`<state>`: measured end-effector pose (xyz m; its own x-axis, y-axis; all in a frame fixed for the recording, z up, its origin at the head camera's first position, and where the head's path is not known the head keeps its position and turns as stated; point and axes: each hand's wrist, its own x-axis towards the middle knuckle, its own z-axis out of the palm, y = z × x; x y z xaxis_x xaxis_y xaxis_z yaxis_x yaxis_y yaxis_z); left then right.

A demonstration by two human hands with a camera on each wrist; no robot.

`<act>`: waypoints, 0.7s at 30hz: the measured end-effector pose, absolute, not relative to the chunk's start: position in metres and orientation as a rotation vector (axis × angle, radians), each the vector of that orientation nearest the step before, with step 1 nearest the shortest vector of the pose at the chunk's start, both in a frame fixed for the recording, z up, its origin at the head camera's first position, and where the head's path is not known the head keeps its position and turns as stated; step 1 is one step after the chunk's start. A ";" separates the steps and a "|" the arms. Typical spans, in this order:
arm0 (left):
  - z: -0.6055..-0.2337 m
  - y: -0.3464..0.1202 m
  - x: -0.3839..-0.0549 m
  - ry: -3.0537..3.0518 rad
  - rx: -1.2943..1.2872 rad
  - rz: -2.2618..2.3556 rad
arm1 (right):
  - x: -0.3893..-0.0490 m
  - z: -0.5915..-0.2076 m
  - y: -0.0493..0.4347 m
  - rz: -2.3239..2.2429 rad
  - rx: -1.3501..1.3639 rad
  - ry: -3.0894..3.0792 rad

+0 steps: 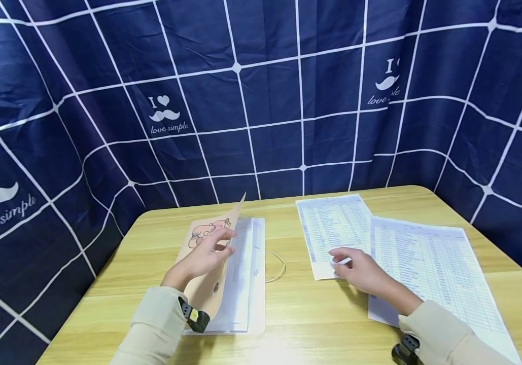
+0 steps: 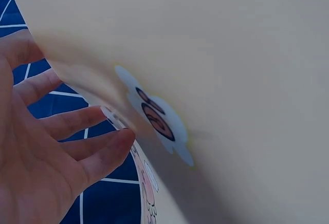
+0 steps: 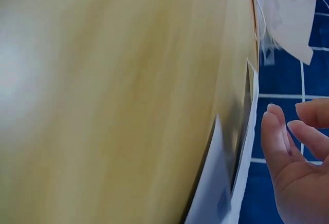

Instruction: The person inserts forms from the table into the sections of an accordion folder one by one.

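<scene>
A folder with a beige cover printed with pink cartoon figures lies on the left of the table, its cover raised at a slant. White printed sheets show inside it. My left hand is at the cover's outer side, fingers spread and lightly bent, with fingertips right at its edge. A white cartoon print shows on the cover in the left wrist view. Over the lower edge of a printed sheet, my right hand hovers with loosely bent fingers; nothing shows between them in the right wrist view.
A second printed sheet overlaps the first on the right, beneath my right forearm. A thin elastic loop sticks out from the folder's right side. Behind the wooden table hangs a dark blue curtain with white lines.
</scene>
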<state>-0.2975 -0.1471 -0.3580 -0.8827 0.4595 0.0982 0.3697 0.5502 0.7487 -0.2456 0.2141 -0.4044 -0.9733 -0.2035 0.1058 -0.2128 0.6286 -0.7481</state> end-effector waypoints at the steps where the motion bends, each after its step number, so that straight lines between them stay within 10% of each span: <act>1: -0.359 -0.147 -0.298 2.668 0.710 1.249 | -0.243 -0.404 0.218 1.288 0.343 -2.831; 21: -0.365 -0.146 -0.300 2.669 0.671 1.243 | -0.215 -0.408 0.298 0.997 0.126 -2.812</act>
<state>-0.2996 -0.1455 -0.3655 -0.8943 0.4412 0.0746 0.3410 0.5641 0.7520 -0.2147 0.2976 -0.4078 -0.9844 -0.0271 0.1736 -0.1304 0.7750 -0.6183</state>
